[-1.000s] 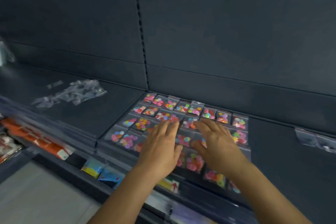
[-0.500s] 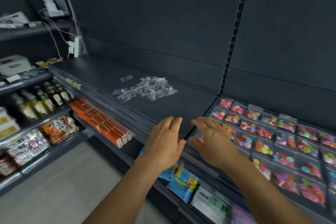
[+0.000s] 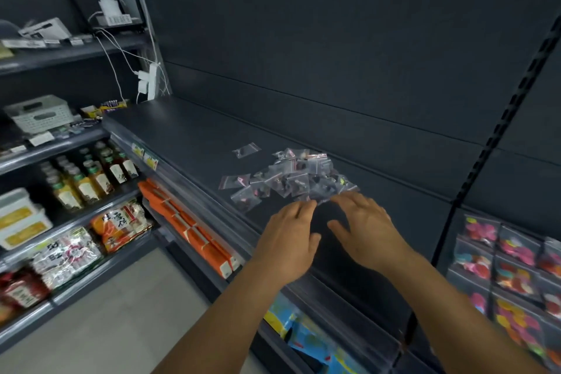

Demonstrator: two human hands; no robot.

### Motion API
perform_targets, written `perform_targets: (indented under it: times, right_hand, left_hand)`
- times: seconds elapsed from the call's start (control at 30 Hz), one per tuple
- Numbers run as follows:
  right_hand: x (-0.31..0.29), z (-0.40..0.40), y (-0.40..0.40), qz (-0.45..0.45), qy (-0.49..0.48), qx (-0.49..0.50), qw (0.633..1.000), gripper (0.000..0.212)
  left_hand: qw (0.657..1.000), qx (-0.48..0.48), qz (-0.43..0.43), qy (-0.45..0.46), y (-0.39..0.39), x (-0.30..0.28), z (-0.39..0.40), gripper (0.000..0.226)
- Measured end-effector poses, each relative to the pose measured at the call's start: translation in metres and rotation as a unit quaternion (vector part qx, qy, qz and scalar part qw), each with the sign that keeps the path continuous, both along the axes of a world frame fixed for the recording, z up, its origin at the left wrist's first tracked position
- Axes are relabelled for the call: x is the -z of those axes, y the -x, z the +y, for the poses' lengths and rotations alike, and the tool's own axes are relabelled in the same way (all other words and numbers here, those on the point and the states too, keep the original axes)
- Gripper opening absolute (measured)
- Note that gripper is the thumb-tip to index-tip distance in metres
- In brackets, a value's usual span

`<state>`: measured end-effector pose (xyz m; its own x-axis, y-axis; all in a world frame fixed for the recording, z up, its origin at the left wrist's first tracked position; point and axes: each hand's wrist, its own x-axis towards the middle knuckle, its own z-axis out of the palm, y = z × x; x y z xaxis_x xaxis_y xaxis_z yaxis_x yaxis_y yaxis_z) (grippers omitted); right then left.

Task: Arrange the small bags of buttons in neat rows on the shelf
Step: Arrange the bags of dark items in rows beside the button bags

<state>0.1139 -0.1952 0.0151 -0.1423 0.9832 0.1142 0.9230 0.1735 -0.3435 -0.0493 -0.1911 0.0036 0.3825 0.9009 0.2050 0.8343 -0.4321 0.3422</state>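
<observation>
Both hands flat and empty, the left hand [image 3: 290, 235] and right hand [image 3: 365, 229] side by side at the near edge of the loose pile of button bags [image 3: 291, 177] on the dark shelf [image 3: 194, 133]. Best move, I'd say: peel one bag off the edge, don't scatter them. Finished colourful rows [image 3: 513, 270] sit right; bottles [image 3: 88, 176] left

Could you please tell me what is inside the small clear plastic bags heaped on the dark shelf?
The small clear plastic bags on the dark shelf hold small dark pieces, presumably buttons; overlapping bags hide the lower ones' contents.
</observation>
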Motion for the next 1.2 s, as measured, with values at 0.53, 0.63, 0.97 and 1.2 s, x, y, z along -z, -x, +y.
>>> perform_targets:
  times: [0.53,0.63,0.97,1.2]
  right_hand:
    - [0.025,0.071,-0.010,0.024,0.043,0.069,0.996,0.011]
    - [0.024,0.065,-0.005,0.050,0.025,0.146,0.988,0.016]
    - [0.025,0.078,0.022,0.086,0.083,0.375,0.919,0.025]
    - [0.024,0.062,0.025,0.273,-0.029,0.378,0.884,0.015]
  left_hand:
    - [0.998,0.043,-0.035,-0.001,0.005,0.026,0.093,0.018]
    - [0.997,0.042,-0.054,0.019,0.005,0.027,0.094,0.018]
    - [0.986,0.032,-0.108,0.120,0.012,0.029,0.111,0.045]
    - [0.964,0.069,-0.189,0.172,0.022,0.026,0.117,0.012]
